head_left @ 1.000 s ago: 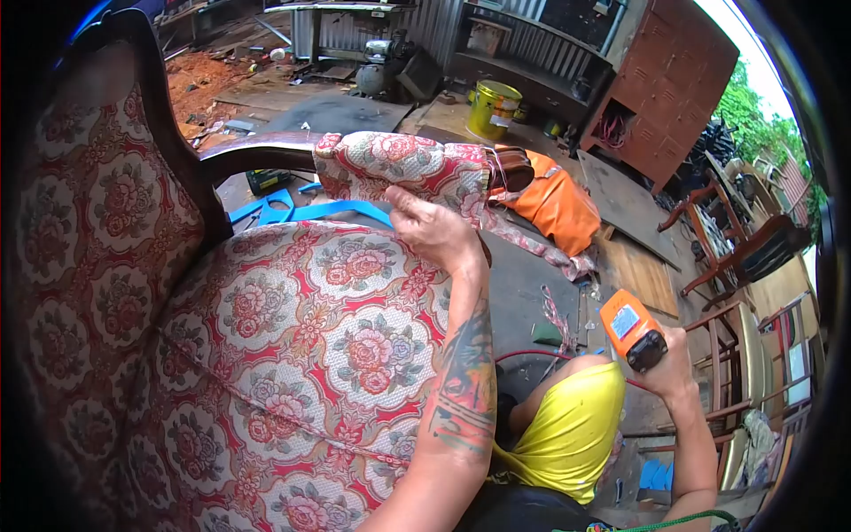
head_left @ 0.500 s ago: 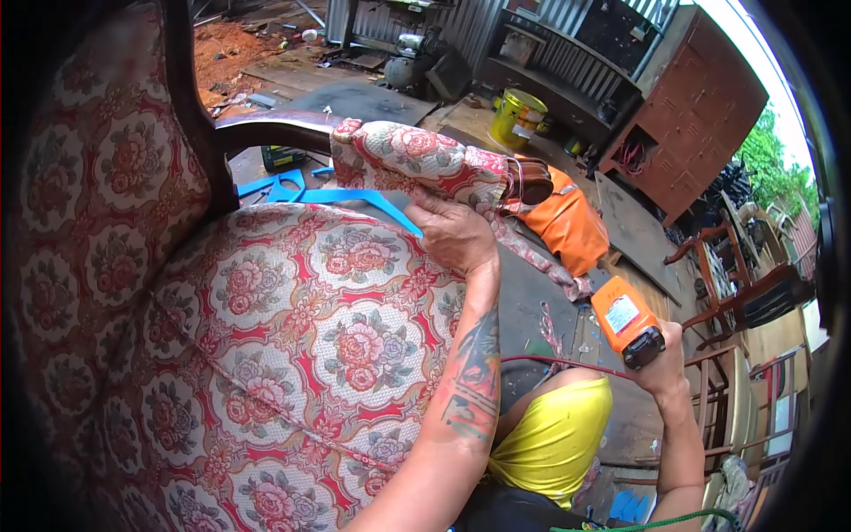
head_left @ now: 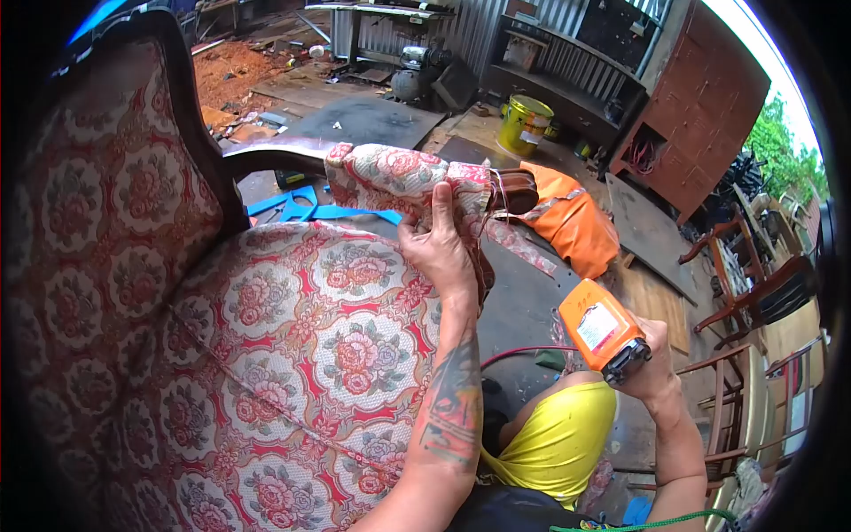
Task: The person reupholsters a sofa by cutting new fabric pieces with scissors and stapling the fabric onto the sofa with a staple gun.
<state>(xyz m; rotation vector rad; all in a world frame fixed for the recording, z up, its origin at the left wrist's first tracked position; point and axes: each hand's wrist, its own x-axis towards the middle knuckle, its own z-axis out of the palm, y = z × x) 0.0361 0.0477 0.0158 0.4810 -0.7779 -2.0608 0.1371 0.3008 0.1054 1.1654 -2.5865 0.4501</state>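
Note:
My left hand (head_left: 439,248) grips the floral upholstery fabric (head_left: 390,173) on the chair's armrest, thumb up along its near side and the other fingers partly hidden beneath. The wooden armrest end (head_left: 517,189) sticks out past the fabric, with loose threads around it. A narrow floral strip (head_left: 523,248) hangs beyond my hand. In my right hand (head_left: 651,363) is an orange staple gun (head_left: 596,328) with a white label, held below and right of the armrest. The chair's floral seat (head_left: 363,355) and backrest (head_left: 106,230) fill the left side.
Behind the armrest lie a blue plastic piece (head_left: 301,206) and an orange bag (head_left: 576,226). A yellow bucket (head_left: 525,124) and a reddish cabinet (head_left: 696,106) stand farther back. Wooden chair frames (head_left: 753,266) crowd the right. A red hose (head_left: 523,352) runs near my knee.
My left hand has shifted its grip, with the thumb now raised against the armrest fabric. The staple gun has moved a little left and closer to the armrest. The view has shifted slightly.

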